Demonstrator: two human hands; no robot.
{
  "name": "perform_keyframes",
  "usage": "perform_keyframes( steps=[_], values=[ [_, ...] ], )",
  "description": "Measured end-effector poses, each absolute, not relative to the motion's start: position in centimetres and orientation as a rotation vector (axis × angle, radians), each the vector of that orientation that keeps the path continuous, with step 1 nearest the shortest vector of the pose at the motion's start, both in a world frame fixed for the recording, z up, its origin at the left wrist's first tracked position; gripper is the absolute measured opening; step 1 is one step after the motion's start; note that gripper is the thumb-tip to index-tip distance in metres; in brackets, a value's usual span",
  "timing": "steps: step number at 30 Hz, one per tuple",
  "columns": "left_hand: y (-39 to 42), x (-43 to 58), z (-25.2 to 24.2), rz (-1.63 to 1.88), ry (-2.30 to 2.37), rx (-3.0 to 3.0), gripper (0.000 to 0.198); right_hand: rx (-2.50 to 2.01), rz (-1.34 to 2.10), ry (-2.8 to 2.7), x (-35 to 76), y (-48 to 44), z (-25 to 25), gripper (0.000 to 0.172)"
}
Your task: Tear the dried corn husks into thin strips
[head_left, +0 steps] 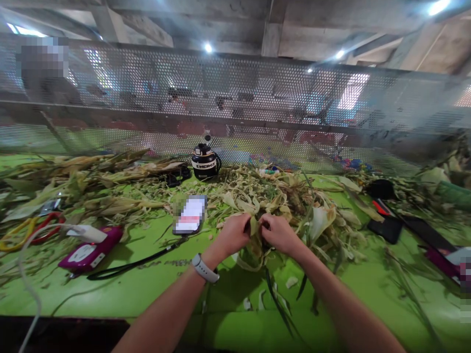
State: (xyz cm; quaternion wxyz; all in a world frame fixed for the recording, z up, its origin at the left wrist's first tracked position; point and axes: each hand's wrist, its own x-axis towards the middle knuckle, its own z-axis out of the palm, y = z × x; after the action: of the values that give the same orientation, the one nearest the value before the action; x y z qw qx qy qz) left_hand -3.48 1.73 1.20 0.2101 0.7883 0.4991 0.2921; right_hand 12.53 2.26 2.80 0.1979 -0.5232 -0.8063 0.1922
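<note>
My left hand (235, 233), with a pale watch band on its wrist, pinches a pale green corn husk (254, 229) between thumb and fingers. Close to it on the right, my right hand (278, 233) has its fingers curled at the same bunch of husks; the exact grip is partly hidden. Loose husk strips and long dark green leaves (274, 291) hang below the hands. Just beyond them a heap of dry corn husks (272, 193) spreads over the bright green table (154, 294).
A phone (190, 214) on a black strap lies left of my hands. Further left are a purple power strip (90, 250) with a white cable and red-and-yellow scissors (35, 230). A black "ENERGY" jar (204, 164) stands before the perforated metal screen (243, 98). At right lies a black phone (386, 228).
</note>
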Motion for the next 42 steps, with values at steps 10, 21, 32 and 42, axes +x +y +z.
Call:
perform_keyframes(
  steps=[10,21,32,42],
  values=[
    [2.1,-4.2,1.8,0.648,1.817,2.218,0.015,-1.644,0.294,-1.980,13.4,3.5,2.7,0.016],
    [4.1,-8.3,3.1,1.150,1.196,0.971,0.014,-1.127,1.165,-1.068,23.3,5.4,7.4,0.021],
    [2.3,-4.2,2.0,0.784,0.957,0.975,0.029,-1.198,1.746,-1.221,12.3,2.8,2.7,0.039],
    [2.0,-4.8,2.3,0.813,0.861,1.128,0.024,-1.048,1.822,-1.021,12.2,3.3,2.0,0.034]
  ],
)
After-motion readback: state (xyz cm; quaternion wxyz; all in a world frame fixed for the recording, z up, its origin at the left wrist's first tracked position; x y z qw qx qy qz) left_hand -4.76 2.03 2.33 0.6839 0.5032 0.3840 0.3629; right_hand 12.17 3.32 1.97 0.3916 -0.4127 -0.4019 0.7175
